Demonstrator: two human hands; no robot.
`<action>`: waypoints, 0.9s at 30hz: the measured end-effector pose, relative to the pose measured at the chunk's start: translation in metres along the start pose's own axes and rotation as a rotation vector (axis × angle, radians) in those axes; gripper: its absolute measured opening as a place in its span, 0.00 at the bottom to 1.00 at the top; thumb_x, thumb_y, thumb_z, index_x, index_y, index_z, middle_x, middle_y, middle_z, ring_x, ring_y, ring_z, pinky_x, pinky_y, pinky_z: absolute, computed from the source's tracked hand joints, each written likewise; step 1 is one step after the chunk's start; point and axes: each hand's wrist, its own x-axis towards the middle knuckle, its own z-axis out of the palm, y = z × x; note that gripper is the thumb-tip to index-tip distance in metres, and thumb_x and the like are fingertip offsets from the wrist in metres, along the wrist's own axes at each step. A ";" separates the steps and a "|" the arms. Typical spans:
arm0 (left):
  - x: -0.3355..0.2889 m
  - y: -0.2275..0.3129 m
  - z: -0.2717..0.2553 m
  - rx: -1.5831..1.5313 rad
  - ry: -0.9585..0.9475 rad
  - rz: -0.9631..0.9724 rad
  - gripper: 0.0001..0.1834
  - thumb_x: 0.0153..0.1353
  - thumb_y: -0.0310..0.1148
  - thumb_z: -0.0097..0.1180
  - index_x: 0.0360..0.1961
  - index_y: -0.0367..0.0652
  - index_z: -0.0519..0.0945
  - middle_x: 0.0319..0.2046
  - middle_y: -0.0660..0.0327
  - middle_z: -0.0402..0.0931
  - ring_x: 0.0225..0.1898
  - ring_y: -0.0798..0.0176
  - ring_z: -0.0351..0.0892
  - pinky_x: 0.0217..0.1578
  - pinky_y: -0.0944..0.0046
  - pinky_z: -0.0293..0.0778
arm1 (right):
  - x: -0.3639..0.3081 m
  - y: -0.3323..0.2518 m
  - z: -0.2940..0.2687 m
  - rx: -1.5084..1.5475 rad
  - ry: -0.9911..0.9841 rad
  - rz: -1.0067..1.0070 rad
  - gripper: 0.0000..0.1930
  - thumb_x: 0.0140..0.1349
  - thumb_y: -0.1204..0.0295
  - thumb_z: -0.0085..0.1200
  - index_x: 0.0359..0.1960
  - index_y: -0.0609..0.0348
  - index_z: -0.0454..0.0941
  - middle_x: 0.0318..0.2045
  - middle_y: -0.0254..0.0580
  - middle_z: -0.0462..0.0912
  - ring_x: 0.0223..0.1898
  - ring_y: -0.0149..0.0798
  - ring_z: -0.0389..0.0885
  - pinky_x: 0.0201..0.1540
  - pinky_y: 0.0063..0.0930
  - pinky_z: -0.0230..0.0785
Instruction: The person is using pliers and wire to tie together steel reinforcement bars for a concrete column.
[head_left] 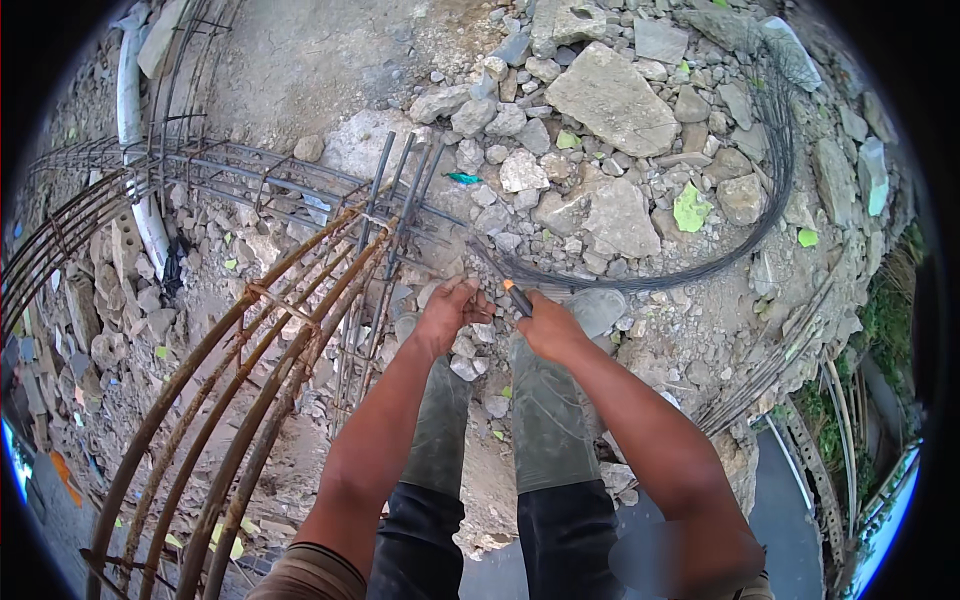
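Observation:
My right hand [545,325] is wrapped round the black-and-orange handle of a hand tool [517,298], whose working end I cannot make out against the rubble. Just left of it, my left hand [455,315] has its fingers curled and pressed together; whatever they hold is too small or hidden to name. A long bundle of thin dark tie wire [660,283] curves in from the upper right, its near end beside the tool. Left of my hands, rusty rebar bars [300,345] cross steel bars [400,190] at a junction.
Broken concrete slabs [615,100] and loose stones lie beyond my hands. A long rebar cage [250,165] runs off left, near a white pipe [130,90]. My boot [597,312] stands by the wire. More thin rods [770,360] lie at right, near a drop-off.

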 end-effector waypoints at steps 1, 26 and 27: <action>-0.025 0.000 0.005 0.041 -0.100 -0.111 0.12 0.70 0.40 0.49 0.34 0.43 0.73 0.27 0.63 0.75 0.30 0.62 0.81 0.32 0.61 0.78 | -0.020 0.013 -0.009 0.387 -0.211 0.130 0.21 0.62 0.67 0.55 0.55 0.61 0.69 0.37 0.52 0.83 0.37 0.56 0.84 0.44 0.44 0.75; -0.616 0.110 0.173 1.017 -0.501 -0.175 0.09 0.68 0.35 0.49 0.32 0.45 0.73 0.21 0.67 0.68 0.16 0.73 0.61 0.16 0.69 0.57 | -0.596 -0.137 -0.053 0.192 0.416 -0.583 0.15 0.57 0.72 0.57 0.47 0.56 0.77 0.39 0.46 0.82 0.46 0.53 0.80 0.49 0.46 0.70; -0.627 0.112 0.174 1.021 -0.505 -0.157 0.09 0.68 0.35 0.49 0.32 0.45 0.73 0.21 0.67 0.68 0.16 0.73 0.61 0.16 0.69 0.57 | -0.601 -0.140 -0.052 0.182 0.429 -0.589 0.15 0.57 0.72 0.57 0.47 0.56 0.77 0.39 0.46 0.82 0.46 0.53 0.80 0.49 0.46 0.70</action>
